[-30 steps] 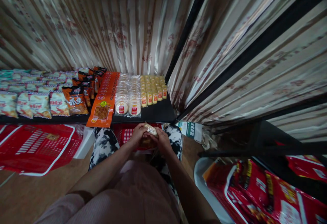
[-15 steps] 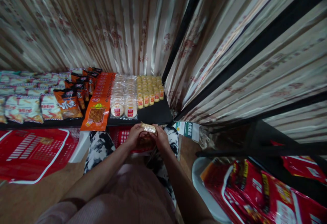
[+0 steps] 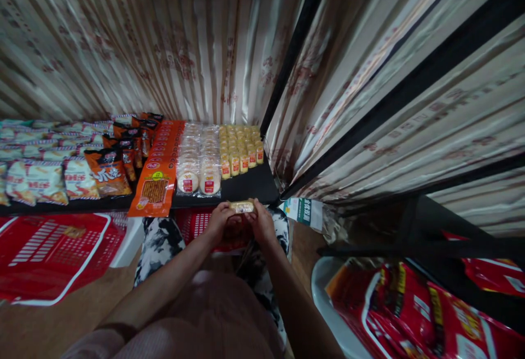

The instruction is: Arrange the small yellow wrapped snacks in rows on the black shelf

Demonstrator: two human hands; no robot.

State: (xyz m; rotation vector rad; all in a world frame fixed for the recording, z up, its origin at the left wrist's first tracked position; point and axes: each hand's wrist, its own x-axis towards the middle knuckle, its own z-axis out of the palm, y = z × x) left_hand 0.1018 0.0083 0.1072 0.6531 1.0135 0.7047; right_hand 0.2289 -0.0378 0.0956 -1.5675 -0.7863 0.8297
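Note:
A small wrapped snack (image 3: 241,206) with a yellowish, shiny wrapper lies level between my two hands, just off the front edge of the black shelf (image 3: 246,185). My left hand (image 3: 220,221) pinches its left end. On its other end are the closed fingers of my right hand (image 3: 261,221). Beyond the hands, rows of small yellow packets (image 3: 240,154) with red labels stand at the right of the shelf. Beside them are clear packs of round pale crackers (image 3: 199,170), then a row of orange stick-snack packs (image 3: 155,189).
Orange-black bags (image 3: 109,172) and white snack bags (image 3: 43,181) fill the shelf's left. A red basket (image 3: 53,255) sits below it, another red basket (image 3: 197,225) between my knees. A pale tub (image 3: 328,299) with red packs (image 3: 410,299) stands right. Pleated curtains (image 3: 184,36) hang behind.
The snack has been turned from slightly tilted to level, its ends now gripped by my fingertips. My hands have spread slightly apart. The view has shifted a little upward.

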